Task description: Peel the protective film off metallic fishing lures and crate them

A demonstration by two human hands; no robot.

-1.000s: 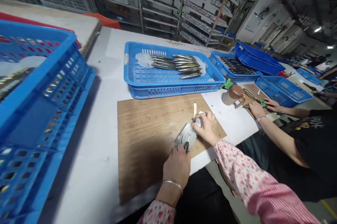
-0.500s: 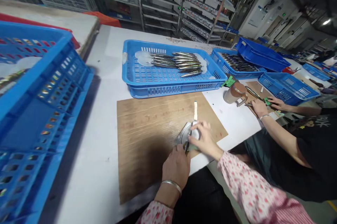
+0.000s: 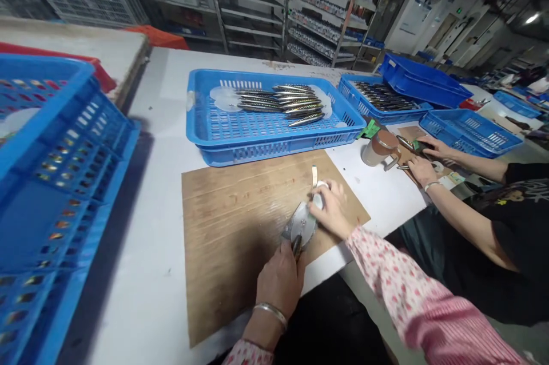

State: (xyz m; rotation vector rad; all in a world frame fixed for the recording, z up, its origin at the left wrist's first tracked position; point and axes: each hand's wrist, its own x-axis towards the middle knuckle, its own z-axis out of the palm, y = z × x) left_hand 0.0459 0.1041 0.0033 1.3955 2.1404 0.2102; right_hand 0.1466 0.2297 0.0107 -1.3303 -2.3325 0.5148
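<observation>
On a brown board point(image 3: 240, 222) both my hands work at a small clear plastic piece point(image 3: 300, 225). My left hand point(image 3: 281, 279) is closed, its fingers pinched on the near end of a slim dark item point(image 3: 295, 246) that lies over that piece. My right hand point(image 3: 332, 210) is curled on the piece's far side and grips something white I cannot name. A narrow pale strip point(image 3: 314, 175) lies on the board just beyond my right hand. Behind the board stands a blue tray point(image 3: 266, 130) with several slim metallic lure-like pieces point(image 3: 283, 103).
A tall blue crate point(image 3: 55, 182) stands at the left on the white table point(image 3: 158, 125). At the right a co-worker's hands point(image 3: 422, 162) work beside a brown cup point(image 3: 380, 152). More blue trays point(image 3: 467, 136) lie behind them. Metal shelving point(image 3: 309, 4) fills the background.
My right hand slid back and forth along the plastic piece and now sits at its far end. My left hand kept its pinch. The view swung slightly right.
</observation>
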